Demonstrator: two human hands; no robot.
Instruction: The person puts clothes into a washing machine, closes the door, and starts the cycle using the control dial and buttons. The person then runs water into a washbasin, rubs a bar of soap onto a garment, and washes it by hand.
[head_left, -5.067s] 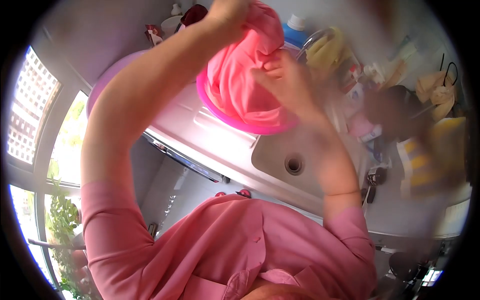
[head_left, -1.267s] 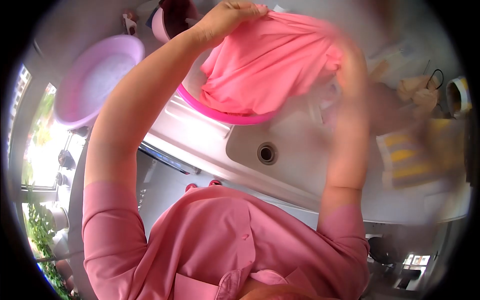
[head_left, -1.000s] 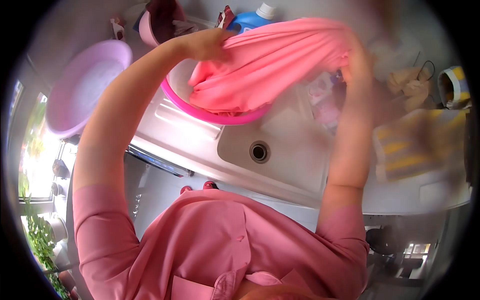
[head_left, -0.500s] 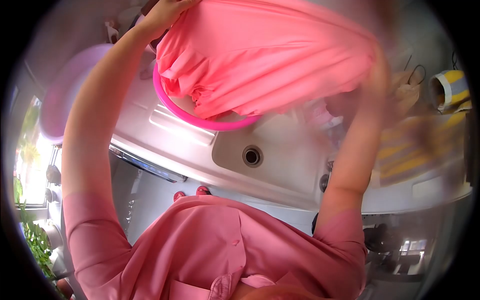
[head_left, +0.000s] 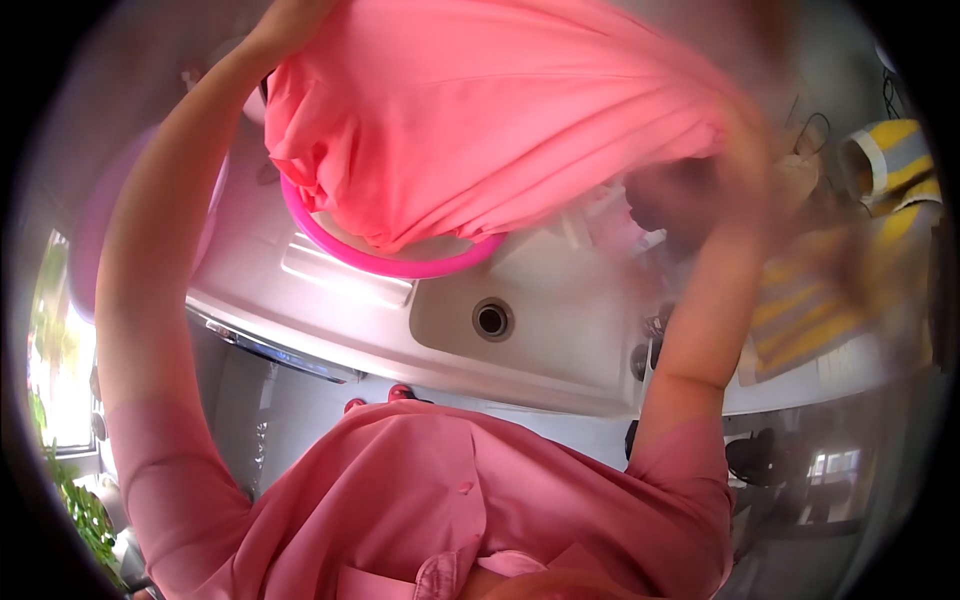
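Note:
A large pink cloth [head_left: 490, 110] is stretched between my two hands above a bright pink basin [head_left: 390, 262]. Its left end hangs in bunched folds over the basin. At the top edge of the view my left hand [head_left: 300, 18] grips the upper left corner, its fingers mostly cut off by the frame. My right hand [head_left: 742, 125], smeared in part, is closed around the gathered right end. Most of the basin's inside is hidden under the cloth.
Below the cloth lies a pale sink [head_left: 570, 330] with a round drain [head_left: 492, 319]. A lilac basin [head_left: 95, 240] stands at the far left, partly behind my left arm. To the right are a yellow-and-grey striped cloth [head_left: 805, 320] and a striped roll-like item [head_left: 895, 165].
Both hands still hold the cloth. Its left end and my left hand have shifted left and slightly up in the view, and the camera view has tilted a little.

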